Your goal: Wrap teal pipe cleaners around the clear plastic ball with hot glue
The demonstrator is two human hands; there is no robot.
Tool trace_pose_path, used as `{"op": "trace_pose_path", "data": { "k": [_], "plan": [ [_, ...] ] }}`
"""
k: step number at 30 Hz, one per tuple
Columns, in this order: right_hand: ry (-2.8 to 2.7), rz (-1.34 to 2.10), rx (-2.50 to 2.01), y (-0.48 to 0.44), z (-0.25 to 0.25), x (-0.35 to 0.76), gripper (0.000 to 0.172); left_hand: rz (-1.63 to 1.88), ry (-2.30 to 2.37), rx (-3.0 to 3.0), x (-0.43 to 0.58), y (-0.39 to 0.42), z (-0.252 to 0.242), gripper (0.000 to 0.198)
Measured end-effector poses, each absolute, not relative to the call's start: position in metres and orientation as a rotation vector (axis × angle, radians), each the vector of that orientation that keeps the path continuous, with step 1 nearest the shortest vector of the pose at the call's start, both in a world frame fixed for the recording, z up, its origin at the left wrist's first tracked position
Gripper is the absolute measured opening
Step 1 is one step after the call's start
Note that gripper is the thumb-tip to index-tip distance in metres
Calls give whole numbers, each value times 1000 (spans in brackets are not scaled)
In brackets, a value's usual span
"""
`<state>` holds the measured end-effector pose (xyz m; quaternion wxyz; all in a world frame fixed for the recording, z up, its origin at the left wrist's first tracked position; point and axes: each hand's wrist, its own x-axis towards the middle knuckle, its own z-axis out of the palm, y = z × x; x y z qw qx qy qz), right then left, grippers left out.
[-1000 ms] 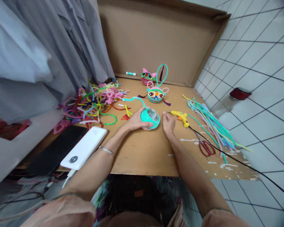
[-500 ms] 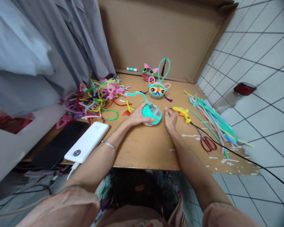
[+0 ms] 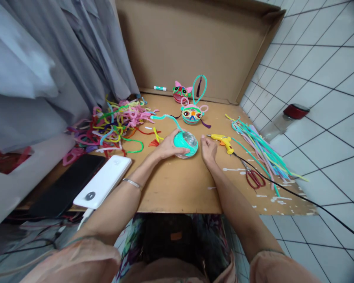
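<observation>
My left hand point(image 3: 164, 147) is wrapped round a clear ball half covered in teal pipe cleaner point(image 3: 186, 144), holding it on the cardboard work surface point(image 3: 177, 184). A loose teal strand point(image 3: 168, 118) runs from the ball up to the left. My right hand point(image 3: 209, 148) rests just right of the ball, fingers loosely curled and holding nothing. A yellow glue gun point(image 3: 222, 140) lies just beyond its fingertips.
Two finished pipe-cleaner figures point(image 3: 191, 114) stand behind the ball. A tangle of coloured pipe cleaners point(image 3: 118, 124) lies at left, a straight bundle point(image 3: 261, 147) at right, with red scissors point(image 3: 253, 177). A white power bank point(image 3: 102, 186) and a black phone point(image 3: 66, 184) lie near left.
Both hands and the ball stay almost in place. The view has shifted slightly, and my right hand has drawn a little nearer the ball.
</observation>
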<state>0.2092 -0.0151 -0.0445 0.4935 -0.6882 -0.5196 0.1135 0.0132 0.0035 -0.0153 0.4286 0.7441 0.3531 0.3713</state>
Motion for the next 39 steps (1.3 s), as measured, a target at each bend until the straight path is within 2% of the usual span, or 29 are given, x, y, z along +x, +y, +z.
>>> {"op": "trace_pose_path", "data": {
  "k": [39],
  "plan": [
    [-1253,327,-1724,-19,-38,206,49,891,952,1855,14,-3,-4,89]
  ]
}}
